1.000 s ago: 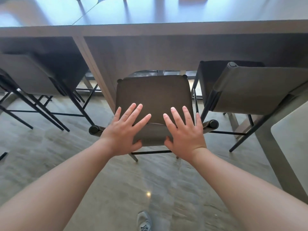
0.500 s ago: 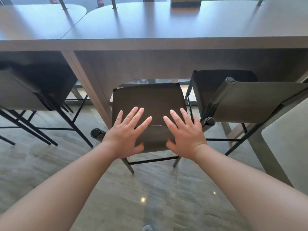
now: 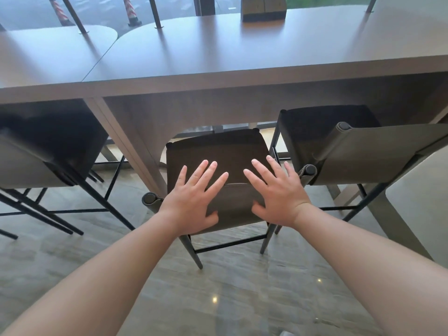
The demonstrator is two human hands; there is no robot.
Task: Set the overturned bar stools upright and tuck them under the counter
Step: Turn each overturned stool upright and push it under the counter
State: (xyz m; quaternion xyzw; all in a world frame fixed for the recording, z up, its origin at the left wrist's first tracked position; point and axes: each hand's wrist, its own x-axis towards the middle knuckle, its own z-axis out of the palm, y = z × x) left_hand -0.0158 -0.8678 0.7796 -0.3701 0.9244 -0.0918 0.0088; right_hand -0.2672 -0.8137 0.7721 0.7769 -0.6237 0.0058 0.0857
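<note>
Two hands, left hand and right hand, lie flat with fingers spread on the middle stool's backrest, palms pressing toward twelve o'clock, likely to slide it under the bench. Upright, its seat seems partly tucked in.

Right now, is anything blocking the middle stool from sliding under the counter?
Nothing visible blocks it. The hands, left and right, press flat on the middle stool's backrest. The gap under the counter ahead looks open, with the counter leg to its left and another stool to its right.
</note>
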